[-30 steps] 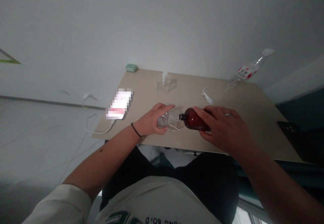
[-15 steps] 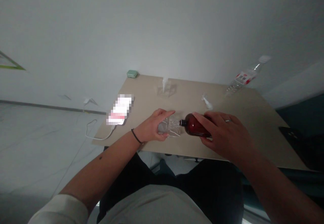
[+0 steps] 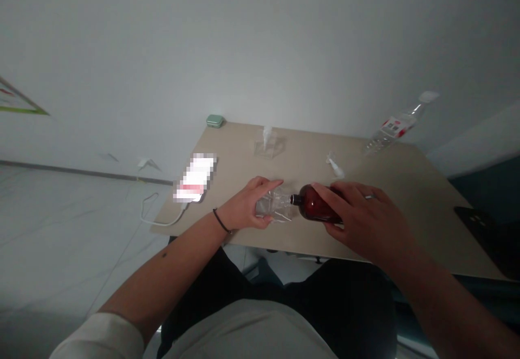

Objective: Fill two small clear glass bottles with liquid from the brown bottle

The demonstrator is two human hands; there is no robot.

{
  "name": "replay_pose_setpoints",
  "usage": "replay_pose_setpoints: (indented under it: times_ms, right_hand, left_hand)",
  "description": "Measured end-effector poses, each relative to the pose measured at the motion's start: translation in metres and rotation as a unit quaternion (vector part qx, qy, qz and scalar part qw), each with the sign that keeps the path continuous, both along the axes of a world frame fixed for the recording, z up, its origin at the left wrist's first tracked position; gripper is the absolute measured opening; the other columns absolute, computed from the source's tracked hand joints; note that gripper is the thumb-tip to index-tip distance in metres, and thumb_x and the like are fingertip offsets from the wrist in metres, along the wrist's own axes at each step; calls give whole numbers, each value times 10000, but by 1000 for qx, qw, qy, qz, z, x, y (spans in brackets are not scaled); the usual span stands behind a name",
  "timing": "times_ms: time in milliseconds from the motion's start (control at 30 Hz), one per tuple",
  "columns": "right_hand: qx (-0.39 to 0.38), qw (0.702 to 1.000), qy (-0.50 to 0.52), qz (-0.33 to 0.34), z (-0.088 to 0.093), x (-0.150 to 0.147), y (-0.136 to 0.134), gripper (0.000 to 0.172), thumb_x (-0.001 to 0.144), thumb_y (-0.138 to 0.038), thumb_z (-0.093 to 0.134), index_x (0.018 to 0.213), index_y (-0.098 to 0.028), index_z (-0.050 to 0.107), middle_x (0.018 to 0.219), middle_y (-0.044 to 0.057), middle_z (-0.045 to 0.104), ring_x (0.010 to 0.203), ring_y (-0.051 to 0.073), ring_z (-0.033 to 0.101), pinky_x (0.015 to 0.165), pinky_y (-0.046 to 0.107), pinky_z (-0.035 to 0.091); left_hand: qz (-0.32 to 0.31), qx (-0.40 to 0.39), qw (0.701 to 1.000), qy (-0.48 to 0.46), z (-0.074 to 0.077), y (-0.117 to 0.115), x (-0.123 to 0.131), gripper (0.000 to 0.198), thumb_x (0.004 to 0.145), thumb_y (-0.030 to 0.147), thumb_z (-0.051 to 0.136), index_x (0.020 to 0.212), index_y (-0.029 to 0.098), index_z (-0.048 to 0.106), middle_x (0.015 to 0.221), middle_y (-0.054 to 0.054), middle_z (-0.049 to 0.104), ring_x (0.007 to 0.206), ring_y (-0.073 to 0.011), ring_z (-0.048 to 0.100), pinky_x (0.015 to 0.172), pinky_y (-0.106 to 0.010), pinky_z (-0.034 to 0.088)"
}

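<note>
Bottle [image 3: 319, 206] remains tipped sideways, neck at clear container's [image 3: 280, 201] mouth, contact unclear | alignment barely changed over the last second, so pairing holds | left hand [image 3: 248, 206]: fingers round container; right hand [image 3: 363, 215], back upward: fingers round bottle | both over tabletop's [image 3: 231, 172] near side

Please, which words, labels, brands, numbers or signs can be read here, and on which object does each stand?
No text can be read with certainty.
Tall clear bottle: its red-and-white label is too blurred.
Phone: pixelated, unreadable.
Wall panel: cut off at the edge, unreadable.
Red-brown bottle, small clear container: no text visible.
</note>
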State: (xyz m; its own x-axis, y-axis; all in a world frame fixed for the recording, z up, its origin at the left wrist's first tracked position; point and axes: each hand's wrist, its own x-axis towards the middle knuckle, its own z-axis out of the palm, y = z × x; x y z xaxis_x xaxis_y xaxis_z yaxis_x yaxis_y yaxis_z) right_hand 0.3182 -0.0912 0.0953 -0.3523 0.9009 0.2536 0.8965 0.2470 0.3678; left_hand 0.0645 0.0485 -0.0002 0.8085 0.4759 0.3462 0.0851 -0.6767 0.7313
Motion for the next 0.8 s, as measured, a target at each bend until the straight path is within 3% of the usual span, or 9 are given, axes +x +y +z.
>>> replay_pose_setpoints:
  times_ms: [433, 800]
  right_hand:
    - [-4, 1000, 6, 0, -1, 1, 0, 648, 805, -285, 717, 1431, -213, 566, 1207, 119, 701, 1029, 315, 669, 878, 423, 439]
    - [-16, 999, 45, -20, -15, 4, 2, 629, 850, -352, 688, 1447, -207, 552, 1240, 141, 702, 1025, 323, 676, 889, 431, 468]
  left_hand:
    - [-3, 5, 1000, -16, -4, 1, 0, 943, 720, 318, 755, 1573, 247, 361, 1266, -117, 495, 1136, -311, 526, 1045, -532, 474]
    - [0, -1, 1000, -9, -3, 1, -1, 957, 716, 315, 769, 1578, 266, 357, 1288, -112, 494, 1150, -313, 520, 1067, -542, 458]
